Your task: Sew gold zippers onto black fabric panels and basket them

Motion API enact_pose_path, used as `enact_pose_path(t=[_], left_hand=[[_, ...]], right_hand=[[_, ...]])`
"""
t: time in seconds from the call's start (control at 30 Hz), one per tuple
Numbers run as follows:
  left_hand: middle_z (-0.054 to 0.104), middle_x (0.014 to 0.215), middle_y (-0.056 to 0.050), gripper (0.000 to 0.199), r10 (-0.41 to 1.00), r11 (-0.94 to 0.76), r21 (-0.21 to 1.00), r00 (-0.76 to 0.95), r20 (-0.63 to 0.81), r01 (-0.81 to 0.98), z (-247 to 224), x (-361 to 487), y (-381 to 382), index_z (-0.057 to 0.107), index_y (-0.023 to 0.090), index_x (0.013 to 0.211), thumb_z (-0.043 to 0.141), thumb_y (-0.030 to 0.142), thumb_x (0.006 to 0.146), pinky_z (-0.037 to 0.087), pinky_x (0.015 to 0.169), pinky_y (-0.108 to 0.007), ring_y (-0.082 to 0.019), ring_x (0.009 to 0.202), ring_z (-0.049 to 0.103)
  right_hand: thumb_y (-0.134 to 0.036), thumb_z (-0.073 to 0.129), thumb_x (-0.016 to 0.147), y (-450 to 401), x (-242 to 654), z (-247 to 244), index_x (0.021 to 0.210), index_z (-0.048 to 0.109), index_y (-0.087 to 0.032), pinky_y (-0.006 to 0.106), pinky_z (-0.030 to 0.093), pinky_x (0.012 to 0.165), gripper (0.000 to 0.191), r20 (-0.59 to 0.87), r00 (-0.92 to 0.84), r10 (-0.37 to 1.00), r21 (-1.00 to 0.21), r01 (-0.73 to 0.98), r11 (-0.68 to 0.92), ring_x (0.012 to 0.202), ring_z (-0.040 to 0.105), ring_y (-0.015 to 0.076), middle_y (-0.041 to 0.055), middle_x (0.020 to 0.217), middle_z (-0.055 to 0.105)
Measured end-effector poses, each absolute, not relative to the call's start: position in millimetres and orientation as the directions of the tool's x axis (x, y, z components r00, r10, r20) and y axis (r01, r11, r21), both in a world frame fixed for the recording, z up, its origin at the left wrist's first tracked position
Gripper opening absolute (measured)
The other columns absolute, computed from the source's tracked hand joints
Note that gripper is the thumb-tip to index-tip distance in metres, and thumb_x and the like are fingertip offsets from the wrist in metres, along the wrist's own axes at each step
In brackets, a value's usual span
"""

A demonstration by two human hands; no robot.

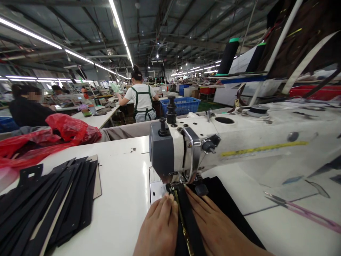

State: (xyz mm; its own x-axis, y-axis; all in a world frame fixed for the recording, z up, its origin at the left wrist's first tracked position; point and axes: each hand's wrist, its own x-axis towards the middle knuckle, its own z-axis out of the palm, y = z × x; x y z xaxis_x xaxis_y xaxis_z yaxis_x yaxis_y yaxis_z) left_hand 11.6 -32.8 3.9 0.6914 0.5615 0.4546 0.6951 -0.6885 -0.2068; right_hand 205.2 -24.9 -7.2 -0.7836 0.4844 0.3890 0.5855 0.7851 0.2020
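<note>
Long black fabric strip [192,218] with gold-toothed metal zipper [182,220] under a white-and-grey sewing machine [163,153]; left hand [161,224] and right hand [217,224] lie flat either side, fingers extended. Probably light, pliable, best steadied along both edges.

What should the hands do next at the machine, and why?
Probably ease the black piece slightly farther toward the sewing machine, guiding it straight: the gold zipper runs up to the sewing area, with the left hand and right hand lying along either side. I can't tell whether the needle is down, so check that first.
</note>
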Motion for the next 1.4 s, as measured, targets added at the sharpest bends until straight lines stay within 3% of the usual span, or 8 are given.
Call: enact_pose_path(t=[0.27, 0.53, 0.73, 0.87, 1.03, 1.23, 1.4], left_hand=[[0.061, 0.108, -0.019, 0.034, 0.627, -0.676, -0.127, 0.658, 0.417, 0.726, 5, 15, -38, 0.052, 0.003, 0.115, 0.037, 0.009, 0.084, 0.052, 0.085, -0.038, -0.028, 0.101, 0.059], [0.059, 0.109, -0.021, 0.036, 0.625, -0.684, -0.119, 0.662, 0.413, 0.72, 4, 16, -38, 0.049, 0.002, 0.117, 0.036, 0.006, 0.083, 0.051, 0.085, -0.04, -0.029, 0.103, 0.057], [0.057, 0.108, -0.02, 0.035, 0.591, -0.68, -0.081, 0.611, 0.527, 0.729, -10, 18, -35, 0.05, 0.004, 0.115, 0.033, 0.005, 0.084, 0.05, 0.084, -0.043, -0.029, 0.101, 0.055], [0.058, 0.106, -0.018, 0.036, 0.569, -0.705, -0.114, 0.653, 0.5, 0.7, -2, 15, -30, 0.049, 0.005, 0.116, 0.036, 0.004, 0.082, 0.052, 0.08, -0.04, -0.028, 0.097, 0.057], [0.06, 0.103, -0.015, 0.034, 0.593, -0.71, -0.105, 0.671, 0.445, 0.696, 10, 16, -29, 0.052, 0.009, 0.113, 0.036, 0.002, 0.083, 0.05, 0.085, -0.042, -0.025, 0.097, 0.058], [0.057, 0.105, -0.013, 0.032, 0.674, -0.678, 0.011, 0.616, 0.408, 0.735, 5, 16, -28, 0.051, 0.012, 0.116, 0.043, 0.005, 0.086, 0.049, 0.089, -0.042, -0.025, 0.103, 0.055], [0.056, 0.102, -0.011, 0.025, 0.72, -0.641, 0.09, 0.556, 0.415, 0.762, 8, 19, -25, 0.056, 0.013, 0.106, 0.045, 0.004, 0.085, 0.051, 0.086, -0.04, -0.023, 0.098, 0.055]], right_hand=[[-0.015, 0.044, 0.075, -27, 207, 5, 0.141, 0.021, -0.002, 0.045, 0.045, 0.091, 0.071, 0.337, -0.788, 0.515, 0.096, 0.573, 0.814, 0.114, 0.051, 0.0299, 0.0199, 0.128, 0.049], [-0.014, 0.044, 0.078, -28, 207, 13, 0.14, 0.026, -0.003, 0.049, 0.037, 0.099, 0.065, 0.248, -0.789, 0.562, -0.02, 0.576, 0.817, 0.121, 0.043, 0.0311, 0.0204, 0.132, 0.045], [-0.014, 0.043, 0.081, -32, 207, 24, 0.139, 0.03, -0.007, 0.05, 0.024, 0.107, 0.06, 0.172, -0.756, 0.632, -0.175, 0.608, 0.775, 0.131, 0.026, 0.0287, 0.018, 0.14, 0.034], [-0.012, 0.041, 0.083, -34, 207, 30, 0.138, 0.032, -0.008, 0.049, 0.02, 0.109, 0.056, 0.184, -0.722, 0.667, -0.241, 0.624, 0.743, 0.134, 0.02, 0.0268, 0.017, 0.142, 0.03], [-0.011, 0.042, 0.082, -33, 207, 30, 0.139, 0.029, -0.008, 0.05, 0.023, 0.107, 0.059, 0.184, -0.734, 0.654, -0.22, 0.618, 0.755, 0.133, 0.023, 0.0272, 0.0175, 0.142, 0.029], [-0.011, 0.041, 0.084, -29, 208, 23, 0.139, 0.029, -0.008, 0.049, 0.023, 0.107, 0.057, 0.216, -0.743, 0.633, -0.183, 0.606, 0.774, 0.131, 0.026, 0.0267, 0.0177, 0.141, 0.032], [-0.01, 0.04, 0.083, -15, 206, 22, 0.137, 0.032, -0.009, 0.048, 0.022, 0.108, 0.054, 0.278, -0.749, 0.602, -0.209, 0.564, 0.799, 0.132, 0.026, 0.0249, 0.0172, 0.141, 0.034]])
